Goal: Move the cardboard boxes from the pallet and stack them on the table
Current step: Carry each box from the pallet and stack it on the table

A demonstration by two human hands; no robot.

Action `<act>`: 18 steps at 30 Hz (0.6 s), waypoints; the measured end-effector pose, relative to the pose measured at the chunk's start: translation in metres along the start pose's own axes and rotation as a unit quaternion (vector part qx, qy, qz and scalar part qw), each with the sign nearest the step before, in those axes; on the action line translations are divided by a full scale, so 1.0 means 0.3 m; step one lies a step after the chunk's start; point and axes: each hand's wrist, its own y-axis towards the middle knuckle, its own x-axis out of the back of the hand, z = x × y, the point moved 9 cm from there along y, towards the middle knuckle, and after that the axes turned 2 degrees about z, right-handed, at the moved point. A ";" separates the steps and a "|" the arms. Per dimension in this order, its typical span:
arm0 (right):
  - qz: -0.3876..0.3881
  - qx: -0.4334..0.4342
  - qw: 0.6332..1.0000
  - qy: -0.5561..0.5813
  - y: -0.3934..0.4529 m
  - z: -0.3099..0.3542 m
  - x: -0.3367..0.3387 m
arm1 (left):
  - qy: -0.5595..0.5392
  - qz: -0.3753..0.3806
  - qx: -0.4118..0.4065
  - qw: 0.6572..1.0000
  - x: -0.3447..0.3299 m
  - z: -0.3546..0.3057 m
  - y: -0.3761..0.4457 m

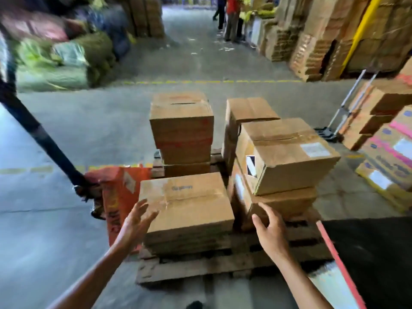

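A wooden pallet (pixel 223 267) lies on the concrete floor with several brown cardboard boxes on it. The nearest box (pixel 189 204), flat and taped, sits at the pallet's front left. My left hand (pixel 137 221) hovers open at that box's left front corner, fingers spread. My right hand (pixel 270 230) is open to the right of the same box, in front of a lower box (pixel 287 201) that carries a labelled box (pixel 287 152). Behind stand a taller stack (pixel 181 128) and another box (pixel 247 112).
An orange pallet jack (pixel 121 192) with a dark handle (pixel 33 128) stands left of the pallet. A black surface with a red edge (pixel 367 253) lies at the right front. Stacked cartons (pixel 388 139) and a hand truck (pixel 347 101) are right; sacks (pixel 55 54) back left; people (pixel 230 18) far off.
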 end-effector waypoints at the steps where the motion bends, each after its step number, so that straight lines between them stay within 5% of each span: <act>1: 0.033 -0.004 0.999 -0.004 0.031 0.024 -0.078 | 0.006 -0.014 0.013 1.000 0.060 0.040 0.008; 6: 0.164 -0.043 0.985 -0.036 0.241 0.007 -0.435 | 0.022 -0.067 0.090 0.993 0.249 0.286 0.172; 11: 0.200 -0.171 0.962 -0.074 0.447 -0.219 -0.725 | 0.077 -0.055 0.196 0.976 0.294 0.604 0.438; 18: 0.235 -0.310 0.916 -0.098 0.597 -0.613 -0.980 | -0.027 -0.047 0.293 0.954 0.157 0.971 0.671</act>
